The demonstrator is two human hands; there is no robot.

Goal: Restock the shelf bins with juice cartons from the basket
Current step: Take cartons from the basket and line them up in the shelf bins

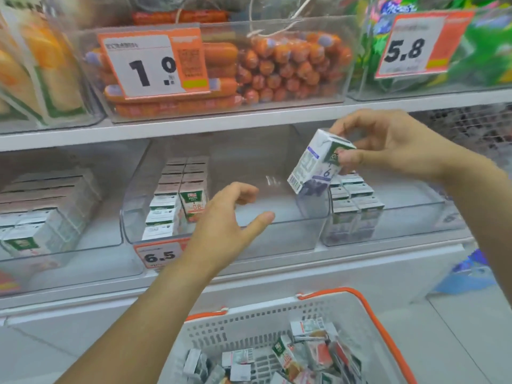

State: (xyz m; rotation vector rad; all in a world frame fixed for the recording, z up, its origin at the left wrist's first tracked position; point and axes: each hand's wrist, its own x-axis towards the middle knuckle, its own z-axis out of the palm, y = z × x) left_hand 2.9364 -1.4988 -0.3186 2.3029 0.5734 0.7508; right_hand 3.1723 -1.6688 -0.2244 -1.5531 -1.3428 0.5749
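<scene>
Right hand (393, 145) pinching tilted purple juice carton (318, 162) above clear plastic bin (221, 234) rim, bin's right half open, left hand (230, 225) fingers relaxed, holding nothing, slotted white basket (249, 322) below, cartons loose inside.

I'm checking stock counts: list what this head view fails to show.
- Middle bin: the left hand covers its front carton rows.
- Basket: cut by the bottom edge.
- Held carton: print blurred; the right hand hides its top corner.

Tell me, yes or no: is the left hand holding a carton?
No, the left hand hovers open and holds nothing; the right hand grips the purple carton.
</scene>
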